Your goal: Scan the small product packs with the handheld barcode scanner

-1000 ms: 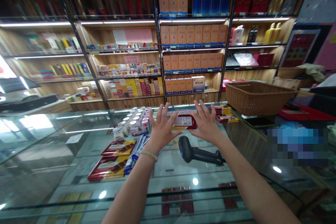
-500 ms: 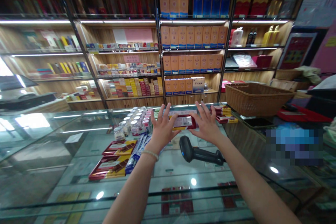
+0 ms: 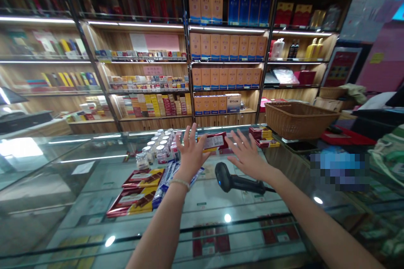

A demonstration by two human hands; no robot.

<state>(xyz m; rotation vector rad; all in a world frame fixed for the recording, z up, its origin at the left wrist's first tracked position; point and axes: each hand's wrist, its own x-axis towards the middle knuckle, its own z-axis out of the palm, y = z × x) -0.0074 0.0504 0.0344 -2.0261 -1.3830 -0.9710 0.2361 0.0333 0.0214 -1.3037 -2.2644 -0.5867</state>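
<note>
A red and yellow packet (image 3: 216, 141) with a pale label lies on the glass counter (image 3: 202, 193), between my two hands. My left hand (image 3: 191, 156) has its fingers spread at the packet's left end, partly covering it. To the right, my right hand (image 3: 248, 154) is spread and just apart from the packet. Below the hands lies a black barcode scanner (image 3: 235, 180). Left of my left hand are blue and white packets (image 3: 164, 180) and flat red and yellow chocolate packets (image 3: 135, 199). Capped jars (image 3: 160, 147) stand behind them.
A stack of red and yellow packets (image 3: 263, 136) lies right of my right hand, near a wicker basket (image 3: 299, 119). The scanner's cable runs right under my right arm. Shelves of boxes (image 3: 229, 46) stand behind the counter.
My right hand has moved away from the packet's right end, leaving a gap. The packet now sits slightly tilted. The whole view has shifted a little.
</note>
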